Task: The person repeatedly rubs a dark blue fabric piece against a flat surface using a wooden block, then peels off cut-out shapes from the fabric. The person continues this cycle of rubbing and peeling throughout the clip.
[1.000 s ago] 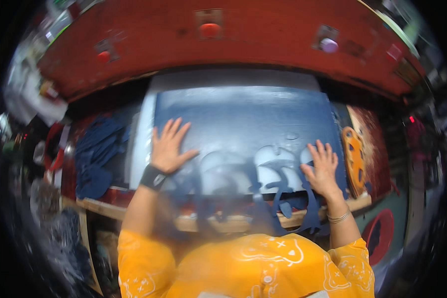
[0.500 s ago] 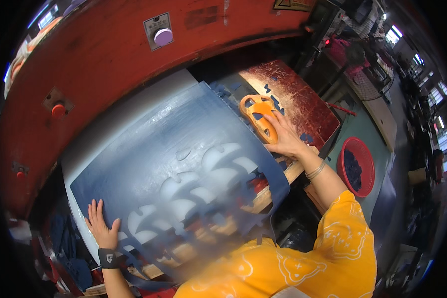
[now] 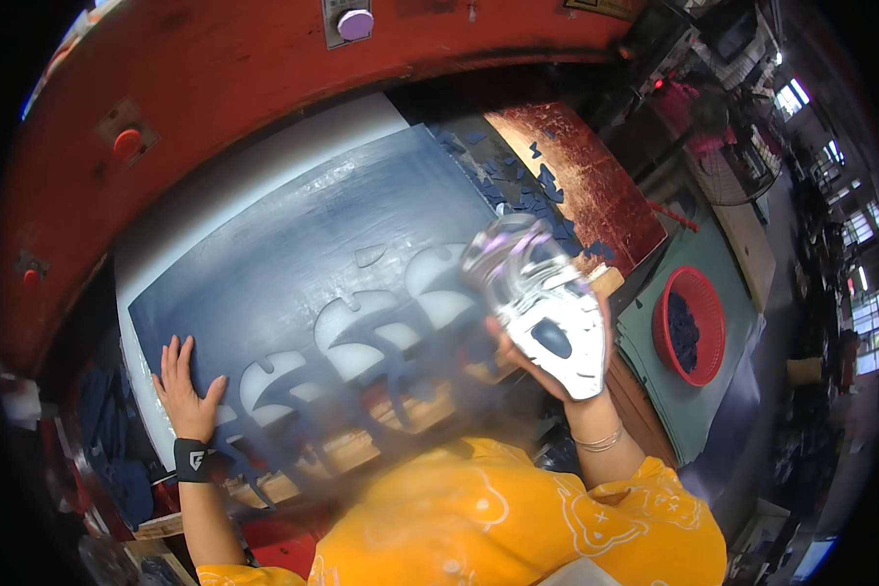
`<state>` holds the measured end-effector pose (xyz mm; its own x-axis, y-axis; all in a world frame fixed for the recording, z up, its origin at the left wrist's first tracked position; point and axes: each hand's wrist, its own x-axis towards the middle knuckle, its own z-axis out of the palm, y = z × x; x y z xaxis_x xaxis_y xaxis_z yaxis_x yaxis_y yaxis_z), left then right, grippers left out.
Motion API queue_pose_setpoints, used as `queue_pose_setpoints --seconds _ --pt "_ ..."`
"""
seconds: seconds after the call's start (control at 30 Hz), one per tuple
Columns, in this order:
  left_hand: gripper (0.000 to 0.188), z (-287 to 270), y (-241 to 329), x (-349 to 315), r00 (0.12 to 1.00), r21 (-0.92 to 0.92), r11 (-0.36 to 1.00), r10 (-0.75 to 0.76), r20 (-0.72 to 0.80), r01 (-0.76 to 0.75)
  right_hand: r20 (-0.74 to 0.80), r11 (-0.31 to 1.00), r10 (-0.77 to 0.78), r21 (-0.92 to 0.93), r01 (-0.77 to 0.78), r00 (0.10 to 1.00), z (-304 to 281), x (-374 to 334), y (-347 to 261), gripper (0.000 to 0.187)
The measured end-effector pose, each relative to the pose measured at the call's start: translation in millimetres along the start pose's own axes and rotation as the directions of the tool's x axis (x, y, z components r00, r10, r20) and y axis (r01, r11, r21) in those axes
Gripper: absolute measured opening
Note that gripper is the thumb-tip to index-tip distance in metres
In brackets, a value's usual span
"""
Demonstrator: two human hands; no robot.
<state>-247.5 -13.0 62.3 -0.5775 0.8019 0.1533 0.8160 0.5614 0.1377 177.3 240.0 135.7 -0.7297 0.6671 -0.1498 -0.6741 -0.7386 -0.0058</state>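
My right hand grips a cutting die, raised and tilted over the right edge of a dark blue sheet. The die's shiny metal side faces up, with a dark blue oval showing in it; its far end is smeared by motion. My left hand lies flat with fingers spread on the sheet's left edge, a black band round the wrist. Curved cut-outs run along the sheet's near part, showing the white board beneath. The near strips of the sheet are blurred.
A red machine beam with buttons spans the far side. Blue scraps lie by a worn dark red board. To the right, a red basket holds dark pieces on a green surface. A fan stands beyond.
My right hand has lifted the die off the scraps and brought it nearer, turning its orange side away and its metal side up. My left hand stays on the sheet.
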Motion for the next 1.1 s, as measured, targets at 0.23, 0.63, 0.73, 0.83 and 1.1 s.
queue_pose_setpoints --seconds 0.23,0.63,0.73,0.83,1.1 --pt "0.076 -2.2 6.0 0.3 0.997 -0.031 0.997 -0.07 0.026 0.07 -0.044 0.767 -0.092 -0.64 0.043 0.995 -7.8 0.6 -6.4 0.072" --pt "0.076 -15.6 12.3 -3.4 0.998 -0.131 0.989 -0.064 0.017 0.066 0.923 -0.758 -0.072 -0.298 0.581 0.379 19.3 15.6 41.8 0.102" --pt "0.08 -15.2 13.2 -4.2 0.999 -0.142 0.989 -0.045 -0.021 0.042 0.858 -0.328 0.059 -0.467 0.821 0.511 34.7 46.4 62.0 0.105" --pt "0.087 -13.5 10.8 -5.8 0.995 -0.166 0.983 -0.085 -0.058 0.074 0.702 -0.319 0.116 -0.644 0.696 0.703 47.7 84.8 95.0 0.096" --pt "0.102 -11.9 16.6 -11.8 0.982 -0.178 0.975 -0.152 -0.111 0.131 0.393 -0.753 0.4 -0.374 0.541 0.828 29.5 170.1 202.9 0.064"
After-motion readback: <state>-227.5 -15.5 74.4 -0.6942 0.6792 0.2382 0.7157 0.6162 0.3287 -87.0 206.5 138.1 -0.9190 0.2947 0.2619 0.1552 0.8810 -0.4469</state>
